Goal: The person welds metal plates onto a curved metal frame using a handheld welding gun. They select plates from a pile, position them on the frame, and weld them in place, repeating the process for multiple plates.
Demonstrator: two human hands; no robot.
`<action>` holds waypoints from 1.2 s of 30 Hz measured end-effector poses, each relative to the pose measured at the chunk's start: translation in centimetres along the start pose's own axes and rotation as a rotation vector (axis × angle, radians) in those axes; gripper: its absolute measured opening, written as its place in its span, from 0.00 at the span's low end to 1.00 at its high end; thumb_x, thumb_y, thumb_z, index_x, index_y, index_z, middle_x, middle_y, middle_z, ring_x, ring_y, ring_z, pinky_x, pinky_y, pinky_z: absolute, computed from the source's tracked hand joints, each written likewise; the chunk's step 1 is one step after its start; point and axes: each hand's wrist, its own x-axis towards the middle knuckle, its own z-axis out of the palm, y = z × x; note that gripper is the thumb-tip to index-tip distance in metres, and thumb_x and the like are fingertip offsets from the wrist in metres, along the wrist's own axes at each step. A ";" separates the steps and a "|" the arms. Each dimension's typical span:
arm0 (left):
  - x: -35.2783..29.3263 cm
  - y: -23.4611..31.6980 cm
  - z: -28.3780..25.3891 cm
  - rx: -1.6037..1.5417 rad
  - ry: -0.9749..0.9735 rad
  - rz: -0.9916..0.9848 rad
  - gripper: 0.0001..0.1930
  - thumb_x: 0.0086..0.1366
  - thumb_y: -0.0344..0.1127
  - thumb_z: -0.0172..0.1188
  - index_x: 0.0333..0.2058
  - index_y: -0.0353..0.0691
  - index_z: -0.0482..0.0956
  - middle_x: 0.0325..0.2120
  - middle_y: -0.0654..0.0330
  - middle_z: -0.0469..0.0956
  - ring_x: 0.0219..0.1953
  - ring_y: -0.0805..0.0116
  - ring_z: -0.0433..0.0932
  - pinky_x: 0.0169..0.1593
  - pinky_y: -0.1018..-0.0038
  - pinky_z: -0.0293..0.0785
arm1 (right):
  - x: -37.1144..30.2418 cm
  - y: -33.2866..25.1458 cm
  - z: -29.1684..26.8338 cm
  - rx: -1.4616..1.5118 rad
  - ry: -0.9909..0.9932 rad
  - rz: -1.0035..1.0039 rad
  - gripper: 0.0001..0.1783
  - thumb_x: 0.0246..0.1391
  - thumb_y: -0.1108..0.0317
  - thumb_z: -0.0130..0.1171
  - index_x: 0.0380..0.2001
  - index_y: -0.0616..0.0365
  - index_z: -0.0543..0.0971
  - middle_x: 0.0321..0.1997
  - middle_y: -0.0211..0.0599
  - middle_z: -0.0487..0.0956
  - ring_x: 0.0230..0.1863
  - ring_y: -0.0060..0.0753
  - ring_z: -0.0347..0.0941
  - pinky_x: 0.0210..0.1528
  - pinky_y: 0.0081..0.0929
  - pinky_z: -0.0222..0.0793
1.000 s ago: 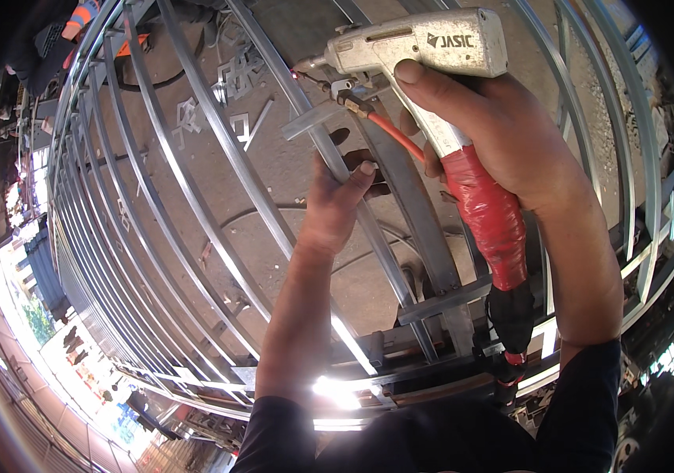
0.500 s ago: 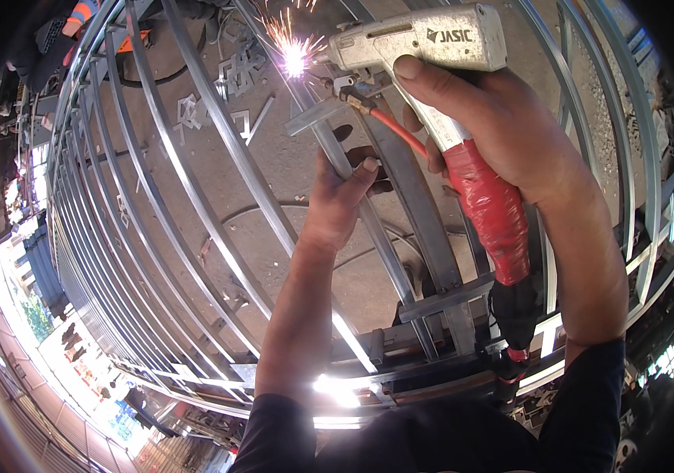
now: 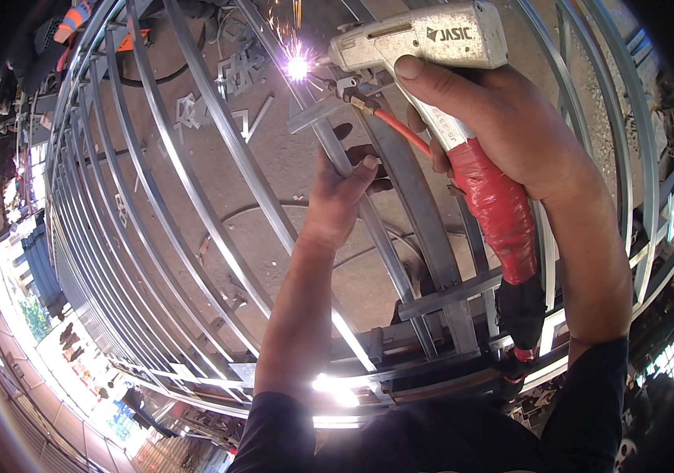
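Observation:
My right hand [image 3: 487,118] is wrapped round a welding gun [image 3: 420,39] with a scuffed white body and a red-taped lower grip [image 3: 494,209]. A bright arc [image 3: 298,68] with sparks burns just off the gun's tip, against a narrow metal tube [image 3: 388,256]. Lower down the same tube, my left hand [image 3: 341,185] grips it with the thumb on one side and fingers on the other. A short crosspiece [image 3: 313,114] lies across the tube between arc and left hand. Beneath the gun, a clamp with an orange-red cable [image 3: 401,132] sits by a wider flat bar [image 3: 420,213].
A frame of many parallel metal bars [image 3: 195,229] spreads to the left, with more bars [image 3: 629,118] at the right. Small metal offcuts [image 3: 238,75] lie on the floor [image 3: 274,236] beyond. A dark cable [image 3: 266,206] runs across the floor. An orange-banded sleeve [image 3: 76,20] shows at the top left.
The welding gun's taped grip and my right forearm have shifted slightly right. The arc has stayed near the same spot while its sparks changed shape. My left hand has kept its place.

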 end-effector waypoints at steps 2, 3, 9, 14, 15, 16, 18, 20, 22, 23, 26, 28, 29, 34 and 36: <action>-0.1 0.1 0.2 0.001 0.010 -0.005 0.34 0.72 0.32 0.61 0.69 0.39 0.51 0.52 0.49 0.76 0.50 0.60 0.80 0.51 0.62 0.81 | 0.0 0.1 -0.1 -0.010 -0.001 -0.005 0.28 0.63 0.48 0.63 0.52 0.64 0.80 0.37 0.37 0.82 0.25 0.25 0.81 0.24 0.24 0.76; -0.1 0.2 0.3 0.002 0.015 -0.007 0.34 0.72 0.32 0.61 0.69 0.39 0.51 0.52 0.49 0.76 0.50 0.60 0.80 0.51 0.62 0.81 | 0.0 0.1 -0.2 -0.021 0.001 -0.009 0.29 0.63 0.47 0.63 0.51 0.64 0.80 0.37 0.37 0.82 0.25 0.25 0.80 0.24 0.24 0.76; 0.0 0.0 0.3 -0.019 0.007 0.003 0.35 0.71 0.32 0.61 0.69 0.40 0.51 0.52 0.49 0.75 0.50 0.61 0.79 0.51 0.63 0.80 | -0.4 -0.2 -0.6 -0.015 0.113 0.018 0.30 0.61 0.46 0.65 0.50 0.65 0.81 0.36 0.38 0.83 0.23 0.25 0.80 0.23 0.23 0.76; -0.2 -0.2 0.4 0.019 0.055 0.002 0.33 0.71 0.33 0.59 0.69 0.37 0.53 0.49 0.53 0.75 0.45 0.65 0.78 0.48 0.67 0.74 | -1.6 -1.1 -1.2 0.111 0.211 -0.036 0.26 0.62 0.47 0.63 0.39 0.66 0.82 0.28 0.40 0.82 0.17 0.26 0.77 0.18 0.21 0.72; -0.2 -0.2 0.4 0.009 0.062 0.004 0.33 0.71 0.32 0.59 0.69 0.37 0.53 0.49 0.54 0.75 0.44 0.66 0.78 0.47 0.67 0.73 | -2.0 -1.2 -1.4 0.111 0.219 -0.034 0.26 0.63 0.47 0.63 0.39 0.66 0.82 0.27 0.40 0.82 0.17 0.26 0.77 0.18 0.21 0.72; -0.1 -0.5 0.1 -0.009 0.051 0.003 0.34 0.70 0.32 0.60 0.69 0.36 0.53 0.48 0.53 0.76 0.44 0.66 0.78 0.47 0.66 0.75 | -2.2 -1.2 -1.5 0.111 0.223 -0.037 0.26 0.63 0.47 0.62 0.38 0.66 0.82 0.27 0.40 0.82 0.16 0.26 0.76 0.18 0.21 0.71; 0.1 -0.9 -0.7 -0.041 0.031 0.003 0.35 0.69 0.30 0.63 0.68 0.36 0.52 0.46 0.53 0.77 0.44 0.64 0.79 0.47 0.66 0.77 | -2.5 -1.2 -1.8 0.103 0.222 -0.016 0.26 0.63 0.47 0.62 0.37 0.66 0.82 0.27 0.40 0.82 0.16 0.26 0.75 0.18 0.21 0.70; 0.2 -0.9 -0.6 -0.033 0.040 -0.002 0.35 0.69 0.29 0.63 0.68 0.35 0.52 0.44 0.53 0.77 0.42 0.65 0.79 0.46 0.67 0.77 | -2.7 -0.9 -2.1 0.096 0.216 0.004 0.26 0.63 0.47 0.61 0.36 0.65 0.82 0.26 0.40 0.82 0.15 0.26 0.74 0.18 0.21 0.69; 0.1 -0.7 -0.4 -0.028 0.042 -0.005 0.35 0.69 0.29 0.63 0.68 0.35 0.52 0.44 0.54 0.77 0.41 0.66 0.79 0.46 0.68 0.76 | -2.9 -0.7 -2.3 0.087 0.218 0.020 0.26 0.64 0.47 0.60 0.35 0.65 0.82 0.26 0.40 0.81 0.15 0.26 0.74 0.18 0.22 0.69; 0.1 -0.6 -0.3 -0.026 0.042 -0.007 0.35 0.69 0.29 0.63 0.68 0.35 0.52 0.43 0.54 0.77 0.41 0.66 0.79 0.46 0.68 0.76 | -3.0 -0.5 -2.4 0.089 0.227 0.026 0.26 0.64 0.47 0.60 0.35 0.65 0.82 0.25 0.40 0.81 0.15 0.26 0.73 0.18 0.22 0.68; 0.2 -0.8 -0.8 -0.014 0.018 -0.014 0.35 0.70 0.30 0.62 0.68 0.35 0.52 0.44 0.53 0.77 0.42 0.64 0.79 0.47 0.67 0.77 | -3.1 -1.0 -1.3 0.143 0.394 0.122 0.26 0.65 0.47 0.59 0.34 0.64 0.82 0.25 0.39 0.81 0.15 0.25 0.73 0.18 0.22 0.67; -0.1 -0.4 -0.5 -0.027 0.019 -0.017 0.35 0.70 0.30 0.61 0.68 0.35 0.52 0.45 0.52 0.77 0.44 0.63 0.80 0.49 0.66 0.78 | -3.2 -1.0 -1.0 0.153 0.423 0.130 0.25 0.65 0.48 0.59 0.34 0.64 0.82 0.25 0.39 0.81 0.15 0.25 0.73 0.17 0.21 0.67; -0.3 -0.1 0.0 -0.042 0.028 -0.022 0.35 0.70 0.30 0.61 0.69 0.35 0.52 0.46 0.51 0.78 0.45 0.62 0.80 0.50 0.65 0.78 | -3.4 -0.5 -1.6 0.139 0.374 0.103 0.25 0.64 0.48 0.60 0.35 0.64 0.82 0.25 0.39 0.81 0.15 0.24 0.73 0.17 0.21 0.67; -0.1 -0.2 -0.4 -0.061 -0.007 -0.030 0.34 0.70 0.30 0.60 0.69 0.35 0.51 0.48 0.49 0.78 0.48 0.58 0.81 0.52 0.62 0.79 | -3.8 0.3 -1.7 0.256 0.336 0.085 0.22 0.63 0.51 0.63 0.39 0.63 0.82 0.26 0.39 0.82 0.16 0.23 0.74 0.18 0.20 0.68; -0.1 -0.2 -0.5 -0.075 -0.009 -0.040 0.34 0.70 0.30 0.60 0.68 0.35 0.52 0.47 0.49 0.78 0.47 0.59 0.81 0.52 0.63 0.79 | -3.7 0.4 -1.4 0.338 0.320 0.104 0.21 0.63 0.52 0.64 0.41 0.63 0.82 0.26 0.39 0.82 0.17 0.23 0.74 0.19 0.20 0.68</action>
